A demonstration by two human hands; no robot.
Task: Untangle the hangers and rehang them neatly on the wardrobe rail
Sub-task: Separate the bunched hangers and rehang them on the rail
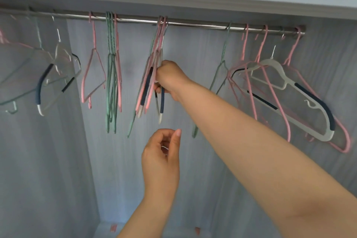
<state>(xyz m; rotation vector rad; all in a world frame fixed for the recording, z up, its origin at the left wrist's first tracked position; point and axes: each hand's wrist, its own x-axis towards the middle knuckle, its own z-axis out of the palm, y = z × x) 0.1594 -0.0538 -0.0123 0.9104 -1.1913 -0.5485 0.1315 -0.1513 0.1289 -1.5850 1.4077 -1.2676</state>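
Head view: a steel wardrobe rail [193, 24] runs across the top of the wardrobe, with hangers hooked along its whole length. At the middle of the rail hangs a tight bunch of hangers [148, 83], pink, green and clear ones with dark blue pads, pressed flat together and hooked over the rail. The right hand [170, 80] reaches up from the lower right and grips this bunch partway down, fingers curled round it. The left hand [162, 152] is raised below the bunch, apart from it, thumb straight and fingers loosely curled; it seems to hold nothing, though the palm is partly hidden.

Left of the bunch, a group of green hangers [112, 75] hangs straight, with a single pink wire hanger [93, 75] just beside it. At the left end of the rail, clear hangers [58, 67] overlap at odd angles. Towards the right end a lone green hanger [224, 44] hangs near a tangle of pink hangers [270, 87] crossed over a white padded hanger [280, 69].
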